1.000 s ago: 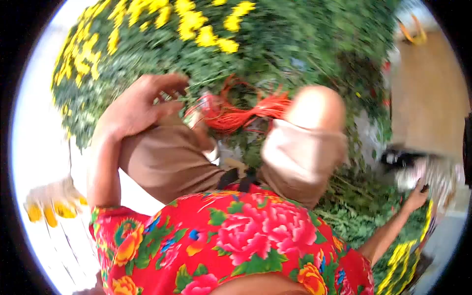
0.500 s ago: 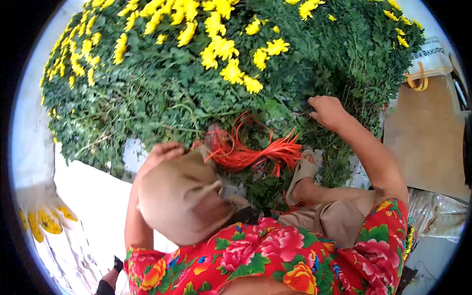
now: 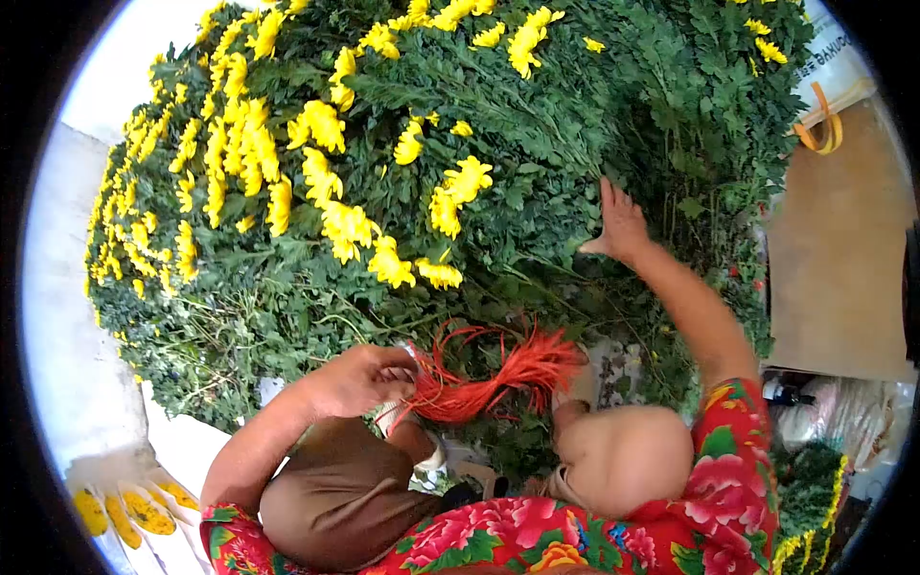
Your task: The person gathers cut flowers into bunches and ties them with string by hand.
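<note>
My right hand [image 3: 621,225] is open against the leafy stems of a large heap of yellow chrysanthemums [image 3: 347,230], its thumb stretched out and its fingers partly among the leaves. Above my left knee, my left hand [image 3: 369,379] is closed with curled fingers, at the left end of a bundle of red plastic strips [image 3: 498,383]. Whether a strip is between those fingers is hidden. The bundle lies loosely between my legs, in front of the flower heap.
Brown cardboard [image 3: 834,249] stands at the right, beside a white printed bag [image 3: 834,57] and a yellow-orange strap [image 3: 819,129]. Clear plastic wrap [image 3: 843,422] and more yellow flowers [image 3: 810,517] lie at lower right. Wrapped yellow blooms [image 3: 144,513] are at lower left.
My left hand has come off my knee to the red strips. My right hand has opened from a closed shape against the stems. The view has shifted, and the front flowers now sit farther left and lower.
</note>
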Motion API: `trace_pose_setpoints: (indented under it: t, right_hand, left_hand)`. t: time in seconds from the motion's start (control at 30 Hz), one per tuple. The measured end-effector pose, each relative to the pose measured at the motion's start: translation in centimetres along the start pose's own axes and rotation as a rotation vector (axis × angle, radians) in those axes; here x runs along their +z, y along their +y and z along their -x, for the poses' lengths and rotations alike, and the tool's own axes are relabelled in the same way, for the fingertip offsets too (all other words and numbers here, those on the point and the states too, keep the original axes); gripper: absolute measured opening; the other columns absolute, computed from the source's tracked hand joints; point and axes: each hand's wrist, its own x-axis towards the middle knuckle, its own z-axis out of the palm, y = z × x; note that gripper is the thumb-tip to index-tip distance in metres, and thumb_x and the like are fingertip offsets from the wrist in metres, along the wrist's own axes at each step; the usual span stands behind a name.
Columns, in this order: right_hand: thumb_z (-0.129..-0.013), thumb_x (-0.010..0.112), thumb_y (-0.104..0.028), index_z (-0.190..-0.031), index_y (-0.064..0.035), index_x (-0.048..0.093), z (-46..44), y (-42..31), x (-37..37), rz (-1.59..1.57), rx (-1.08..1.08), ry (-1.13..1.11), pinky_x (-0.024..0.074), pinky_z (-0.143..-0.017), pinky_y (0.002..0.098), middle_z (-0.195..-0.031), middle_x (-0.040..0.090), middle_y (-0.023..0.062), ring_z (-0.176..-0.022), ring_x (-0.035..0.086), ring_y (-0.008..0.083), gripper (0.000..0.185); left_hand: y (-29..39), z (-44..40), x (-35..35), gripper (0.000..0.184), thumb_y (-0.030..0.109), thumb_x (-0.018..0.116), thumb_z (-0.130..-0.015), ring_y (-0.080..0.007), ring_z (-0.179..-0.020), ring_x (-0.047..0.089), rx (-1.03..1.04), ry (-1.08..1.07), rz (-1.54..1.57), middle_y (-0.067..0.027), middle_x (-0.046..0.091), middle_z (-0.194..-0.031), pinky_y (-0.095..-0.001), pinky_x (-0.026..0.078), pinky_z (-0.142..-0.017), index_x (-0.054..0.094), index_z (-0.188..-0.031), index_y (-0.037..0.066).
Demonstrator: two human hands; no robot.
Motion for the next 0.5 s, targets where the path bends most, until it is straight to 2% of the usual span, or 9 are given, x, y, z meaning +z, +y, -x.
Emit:
trace_pose_setpoints:
  t: [0.03, 0.07, 0.17, 0.23, 0.3, 0.37, 0.4, 0.43, 0.5]
  right_hand:
    - [-0.067, 0.087, -0.037, -0.153, -0.0057, 0.010, -1.9, -0.7, 1.9, -0.061, 0.098, 0.084, 0.0346, -0.109, 0.0495, -0.153, 0.027, 0.0235, -0.139, 0.030, 0.0402, 0.120]
    - [-0.064, 0.090, -0.034, -0.154, -0.0065, 0.008, -3.4, -0.8, 3.5, -0.120, 0.199, 0.163, 0.0352, -0.108, 0.0519, -0.151, 0.028, 0.0246, -0.138, 0.032, 0.0421, 0.124]
    - [-0.060, 0.092, -0.036, -0.154, -0.0104, 0.008, -4.1, 1.4, 3.9, -0.212, 0.120, 0.194, 0.0421, -0.103, 0.0498, -0.143, 0.038, 0.0211, -0.132, 0.038, 0.0377, 0.128]
    - [-0.060, 0.092, -0.037, -0.151, -0.0068, 0.023, -3.0, 2.5, 2.1, -0.128, 0.048, 0.249, 0.0496, -0.091, 0.0492, -0.127, 0.053, 0.0211, -0.115, 0.054, 0.0387, 0.118]
    - [-0.063, 0.090, -0.029, -0.145, 0.0002, 0.035, -2.6, 4.6, 2.5, -0.283, -0.012, 0.263, 0.0507, -0.087, 0.0477, -0.111, 0.063, 0.0229, -0.098, 0.063, 0.0388, 0.103]
    - [-0.065, 0.086, -0.026, -0.141, -0.0001, 0.041, 0.5, 4.1, 0.7, -0.399, 0.050, 0.284, 0.0503, -0.087, 0.0475, -0.108, 0.064, 0.0235, -0.099, 0.063, 0.0395, 0.092]
    - [-0.067, 0.081, -0.022, -0.137, -0.0005, 0.047, 2.5, 3.4, -0.4, -0.519, 0.114, 0.305, 0.0500, -0.088, 0.0472, -0.106, 0.066, 0.0241, -0.100, 0.064, 0.0402, 0.081]
    - [-0.068, 0.077, -0.019, -0.130, 0.0018, 0.054, 4.9, 2.3, -0.9, -0.496, 0.085, 0.432, 0.0509, -0.081, 0.0471, -0.091, 0.067, 0.0220, -0.089, 0.066, 0.0394, 0.069]
    - [-0.068, 0.079, -0.020, -0.120, -0.0037, 0.057, 7.0, 0.9, 1.4, -0.488, 0.104, 0.483, 0.0487, -0.072, 0.0485, -0.086, 0.065, 0.0199, -0.079, 0.064, 0.0401, 0.059]
  left_hand:
    - [1.4, -0.5, 0.0, 0.032, 0.013, 0.064, -0.090, -0.0185, -0.090, 0.065, 0.115, 0.019, -0.156, -0.0128, 0.070, -0.100, -0.0338, 0.052, -0.083, 0.060, -0.120, 0.003]
    - [2.5, -1.1, -0.2, 0.033, 0.016, 0.064, -0.089, -0.0220, -0.088, 0.066, 0.053, -0.018, -0.259, -0.0151, 0.070, -0.097, -0.0349, 0.052, -0.081, 0.061, -0.119, 0.003]
    - [3.7, -4.1, 0.3, 0.035, 0.022, 0.065, -0.087, -0.0290, -0.084, 0.066, 0.004, -0.090, -0.403, -0.0190, 0.069, -0.094, -0.0373, 0.053, -0.077, 0.061, -0.117, 0.004]
    - [3.0, -6.6, 1.3, 0.037, 0.025, 0.065, -0.086, -0.0323, -0.082, 0.066, 0.043, -0.110, -0.468, -0.0205, 0.068, -0.093, -0.0385, 0.053, -0.076, 0.061, -0.117, 0.004]
    - [2.7, -9.9, 2.9, 0.038, 0.026, 0.065, -0.085, -0.0323, -0.082, 0.066, 0.159, -0.143, -0.505, -0.0211, 0.068, -0.093, -0.0381, 0.053, -0.076, 0.060, -0.116, 0.003]
    - [3.4, -13.4, 4.3, 0.042, 0.023, 0.066, -0.086, -0.0282, -0.083, 0.068, 0.243, -0.029, -0.410, -0.0203, 0.069, -0.090, -0.0371, 0.054, -0.076, 0.058, -0.119, -0.001]
    - [3.6, -15.5, 5.1, 0.048, 0.022, 0.067, -0.086, -0.0267, -0.089, 0.067, 0.215, 0.033, -0.200, -0.0202, 0.068, -0.097, -0.0368, 0.054, -0.079, 0.053, -0.125, -0.003]
    - [4.0, -17.2, 5.9, 0.054, 0.021, 0.069, -0.086, -0.0251, -0.095, 0.066, 0.186, 0.097, 0.006, -0.0201, 0.067, -0.103, -0.0364, 0.053, -0.082, 0.049, -0.130, -0.004]
    - [5.6, -19.6, 7.7, 0.071, 0.019, 0.074, -0.085, -0.0248, -0.110, 0.059, 0.277, 0.235, 0.537, -0.0206, 0.059, -0.122, -0.0370, 0.051, -0.091, 0.036, -0.139, -0.006]
